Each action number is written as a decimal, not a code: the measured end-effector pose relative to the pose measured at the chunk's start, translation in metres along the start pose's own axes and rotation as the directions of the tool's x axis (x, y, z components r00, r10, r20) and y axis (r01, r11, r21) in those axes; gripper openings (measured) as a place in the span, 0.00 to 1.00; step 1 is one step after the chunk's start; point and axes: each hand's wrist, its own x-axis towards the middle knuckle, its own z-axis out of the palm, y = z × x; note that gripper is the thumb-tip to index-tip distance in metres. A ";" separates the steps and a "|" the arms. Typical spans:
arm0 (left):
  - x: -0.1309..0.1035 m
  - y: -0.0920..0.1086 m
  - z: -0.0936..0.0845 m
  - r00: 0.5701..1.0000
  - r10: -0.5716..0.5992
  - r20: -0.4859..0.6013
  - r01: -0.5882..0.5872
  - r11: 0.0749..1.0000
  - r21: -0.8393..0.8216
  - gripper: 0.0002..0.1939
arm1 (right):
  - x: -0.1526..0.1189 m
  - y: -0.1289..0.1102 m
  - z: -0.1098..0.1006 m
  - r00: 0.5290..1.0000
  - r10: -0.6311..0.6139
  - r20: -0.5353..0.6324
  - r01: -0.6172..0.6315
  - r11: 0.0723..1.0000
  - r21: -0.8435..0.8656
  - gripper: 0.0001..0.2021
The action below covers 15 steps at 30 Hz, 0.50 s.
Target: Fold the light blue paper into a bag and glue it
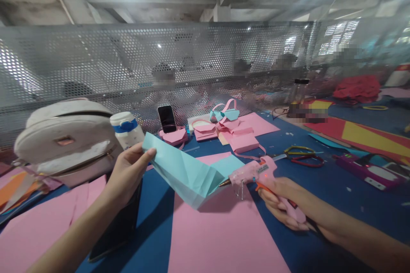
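Note:
My left hand [134, 166] pinches the upper left end of a folded light-blue paper [182, 172], which is held tilted above the table. In my right hand [285, 204] is a pink hot glue gun [267, 175], with my fingers wrapped round its handle. Its metal nozzle points left and meets or nearly meets the paper's right-hand folds; I cannot tell if it touches. A small red light glows on the gun's body. Beneath both lies a large pink paper sheet [218, 239].
Small pink paper bags [245, 141] and a blue one [224, 114] stand behind, near a phone [167, 118]. At left are a pale backpack [68, 136] and a white bottle [126, 126]. Scissors [303, 155] and a purple power strip [371, 170] lie right. A perforated metal screen [128, 59] closes the back.

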 end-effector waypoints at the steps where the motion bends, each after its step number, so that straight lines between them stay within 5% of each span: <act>1: 0.000 0.000 0.000 1.000 -0.001 -0.001 0.001 1.000 -0.001 0.15 | 0.000 0.001 -0.001 1.000 -0.001 -0.001 0.001 1.000 0.000 0.26; 15: 0.001 -0.002 -0.002 1.000 0.000 0.000 0.000 1.000 -0.011 0.16 | -0.002 0.002 -0.006 1.000 -0.023 -0.019 0.022 0.999 -0.038 0.26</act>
